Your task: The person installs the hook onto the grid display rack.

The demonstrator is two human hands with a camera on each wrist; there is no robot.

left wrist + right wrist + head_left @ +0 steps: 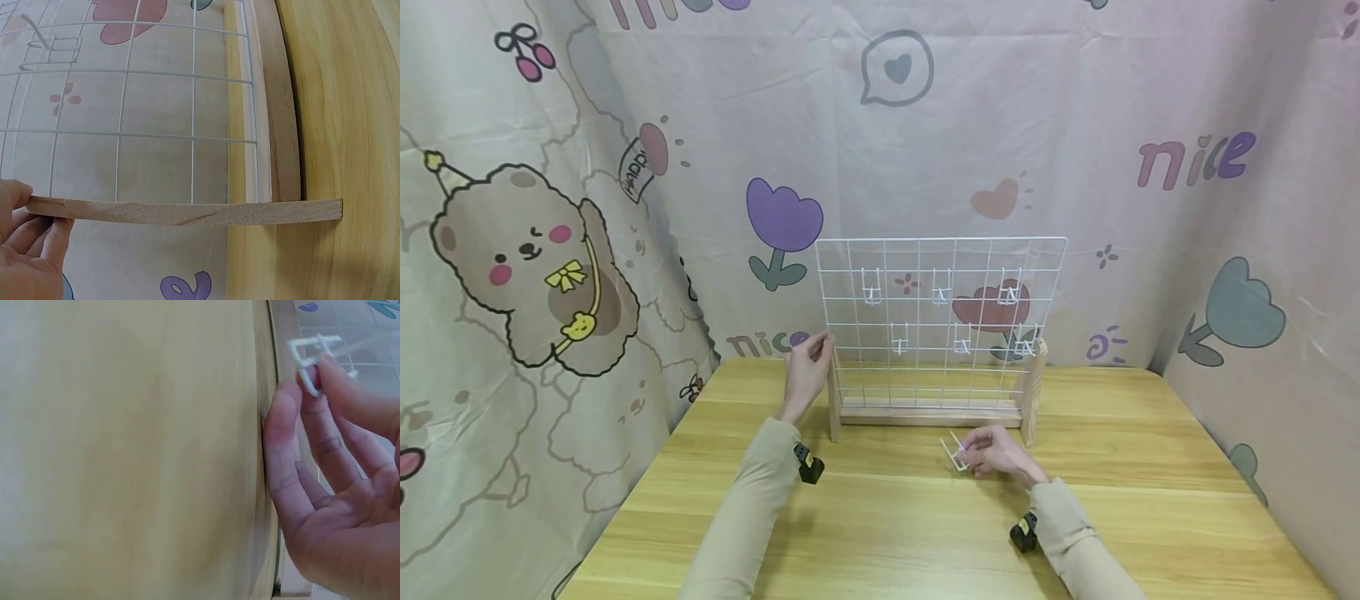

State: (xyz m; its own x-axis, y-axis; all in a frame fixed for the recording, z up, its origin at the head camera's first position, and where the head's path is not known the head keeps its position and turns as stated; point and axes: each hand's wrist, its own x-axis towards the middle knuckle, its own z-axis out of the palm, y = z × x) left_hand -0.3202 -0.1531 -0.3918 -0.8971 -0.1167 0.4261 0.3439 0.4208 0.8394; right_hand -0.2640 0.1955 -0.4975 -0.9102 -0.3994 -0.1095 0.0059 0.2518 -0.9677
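Observation:
A white wire grid panel [919, 239] stands upright in a wooden stand [932, 415] on the table. Several white wire hooks hang on it in two rows, one of them a hook [941, 293] in the upper row. My left hand [806, 377] holds the top end of the left wooden post [187, 212], thumb on one side and fingers on the other. In front of the stand's base, my right hand [997, 454] pinches a loose white wire hook [306, 362] between thumb and fingertips. The hook is just above the table, apart from the grid; my fingers partly hide it.
The wood-grain table [895, 533] extends in front of the stand and to both sides. Behind it hangs a printed curtain [700, 92], which also closes in the left and right. The right wooden post [1034, 392] holds the grid's other side.

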